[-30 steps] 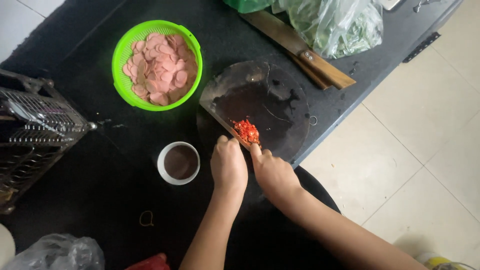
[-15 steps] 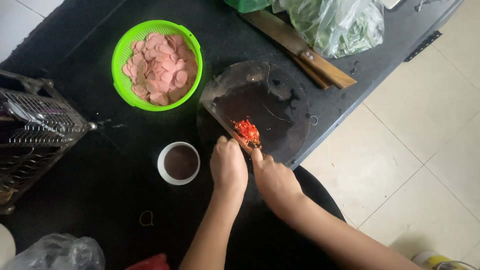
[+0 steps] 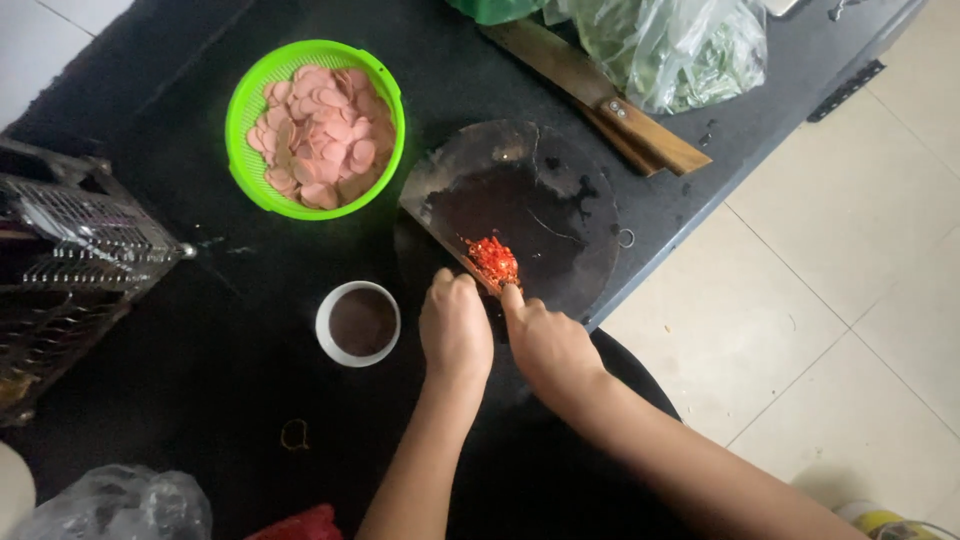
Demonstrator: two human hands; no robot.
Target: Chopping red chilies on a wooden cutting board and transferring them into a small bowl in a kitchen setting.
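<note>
Red chopped chilli (image 3: 492, 260) is seen in the head view, gathered into a small heap at about seven o'clock on the round dark chopping board (image 3: 520, 215), against the edge of a broad cleaver blade (image 3: 440, 215) that slants up toward ten o'clock. The left hand (image 3: 455, 330) is closed, seemingly around the cleaver's handle, though the handle itself is hidden; the right hand (image 3: 545, 345) is curled, its forefinger laid against the heap. By the look of it, the cutting is largely done — the pieces are fine and pushed together — while no whole chilli is left on the board. Nothing has yet been carried into the small white cup (image 3: 358, 322) at nine o'clock from the hands. At eleven o'clock a green basket (image 3: 245, 110) holds pink sausage slices (image 3: 320, 135), already cut. A wooden board (image 3: 600, 100) and bagged greens (image 3: 680, 45) lie at one o'clock — untouched.
</note>
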